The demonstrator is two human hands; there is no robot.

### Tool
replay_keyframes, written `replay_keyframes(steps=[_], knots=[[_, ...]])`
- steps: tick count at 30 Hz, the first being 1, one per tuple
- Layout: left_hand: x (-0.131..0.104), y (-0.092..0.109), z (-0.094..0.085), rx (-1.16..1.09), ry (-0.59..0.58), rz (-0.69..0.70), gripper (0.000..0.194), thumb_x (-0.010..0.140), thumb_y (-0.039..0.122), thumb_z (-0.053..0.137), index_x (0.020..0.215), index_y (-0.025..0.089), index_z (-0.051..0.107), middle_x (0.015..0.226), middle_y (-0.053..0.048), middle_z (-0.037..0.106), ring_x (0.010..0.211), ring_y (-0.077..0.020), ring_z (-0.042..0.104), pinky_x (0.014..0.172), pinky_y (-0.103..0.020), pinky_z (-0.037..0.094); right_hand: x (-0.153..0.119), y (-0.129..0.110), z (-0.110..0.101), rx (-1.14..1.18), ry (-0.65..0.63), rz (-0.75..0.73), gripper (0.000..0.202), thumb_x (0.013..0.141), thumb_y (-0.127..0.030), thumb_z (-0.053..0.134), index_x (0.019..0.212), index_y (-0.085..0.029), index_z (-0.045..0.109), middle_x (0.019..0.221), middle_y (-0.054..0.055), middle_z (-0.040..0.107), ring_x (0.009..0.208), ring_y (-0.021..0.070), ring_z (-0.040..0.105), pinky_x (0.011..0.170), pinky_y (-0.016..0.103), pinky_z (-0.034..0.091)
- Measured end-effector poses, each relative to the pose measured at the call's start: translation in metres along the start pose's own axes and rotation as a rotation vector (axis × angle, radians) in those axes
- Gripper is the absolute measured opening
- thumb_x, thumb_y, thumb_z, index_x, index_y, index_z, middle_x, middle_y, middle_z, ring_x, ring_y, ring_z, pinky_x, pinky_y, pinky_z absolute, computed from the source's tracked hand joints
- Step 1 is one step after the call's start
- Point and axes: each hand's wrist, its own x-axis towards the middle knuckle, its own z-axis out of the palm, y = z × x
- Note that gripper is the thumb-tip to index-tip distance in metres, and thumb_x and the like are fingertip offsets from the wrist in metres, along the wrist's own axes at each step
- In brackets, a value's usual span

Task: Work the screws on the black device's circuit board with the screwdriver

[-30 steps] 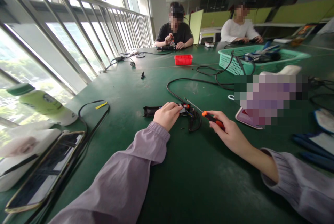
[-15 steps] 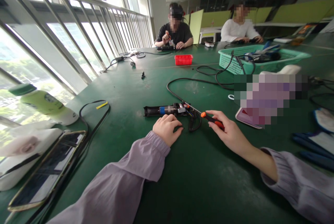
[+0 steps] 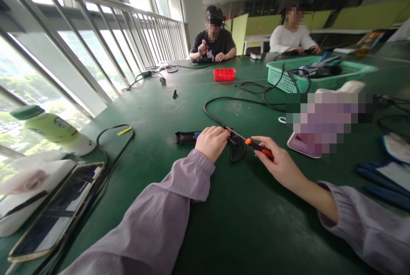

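Note:
My right hand (image 3: 273, 157) is closed around the orange-and-black handle of a screwdriver (image 3: 261, 149). The shaft points up and left, its tip against the inside of an opened black corded tool (image 3: 185, 137) lying on its side. My left hand (image 3: 212, 142) reaches over the tool's middle with bent fingers closed on it near the screwdriver tip. Those fingers hide most of the tool's inner parts; a bit of blue shows beside them. A black cable (image 3: 209, 110) runs from the tool toward the back right.
A green basket (image 3: 349, 76) of tools and a red tray (image 3: 224, 74) stand farther back. At right are a blurred purple item (image 3: 326, 123) and blue gloves (image 3: 381, 172). A bottle (image 3: 57, 130) and phone (image 3: 60, 211) lie left. Two people sit across the table.
My left hand has moved from the table in front of the tool up and right onto its middle. My right hand keeps the screwdriver in nearly the same place.

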Motion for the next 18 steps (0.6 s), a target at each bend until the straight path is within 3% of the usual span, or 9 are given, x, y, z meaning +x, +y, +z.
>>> replay_keyframes(steps=[8,14,18], knots=[[0.004,-0.004,0.008,0.06,-0.003,0.134,0.021,0.086,0.018,0.044,0.087,0.019,0.065,0.089,-0.003,0.065,0.084,-0.0163,0.055,0.073,-0.031,0.042,-0.001,0.001,0.0,0.019,-0.017,0.031,0.035,0.086,-0.033,0.045,0.12,-0.024,0.046,0.103,0.008,0.064,0.089,0.0207,0.064,0.074,0.032,0.051],[-0.005,0.001,-0.002,0.056,0.019,0.046,0.017,0.081,0.026,0.052,0.085,0.022,0.067,0.097,-0.005,0.062,0.094,-0.0204,0.053,0.082,-0.035,0.042,-0.001,0.0,0.0,0.034,-0.003,0.03,0.034,0.083,-0.03,0.046,0.117,-0.024,0.044,0.091,0.004,0.062,0.08,0.0182,0.064,0.073,0.032,0.051],[-0.024,-0.015,-0.016,0.091,0.02,-0.016,0.025,0.083,0.029,0.046,0.1,0.02,0.063,0.103,-0.006,0.062,0.097,-0.0202,0.055,0.087,-0.034,0.042,-0.002,0.0,0.001,0.041,0.043,0.061,0.032,0.075,-0.022,0.052,0.105,-0.023,0.044,0.088,0.003,0.059,0.077,0.0169,0.062,0.073,0.031,0.05]])
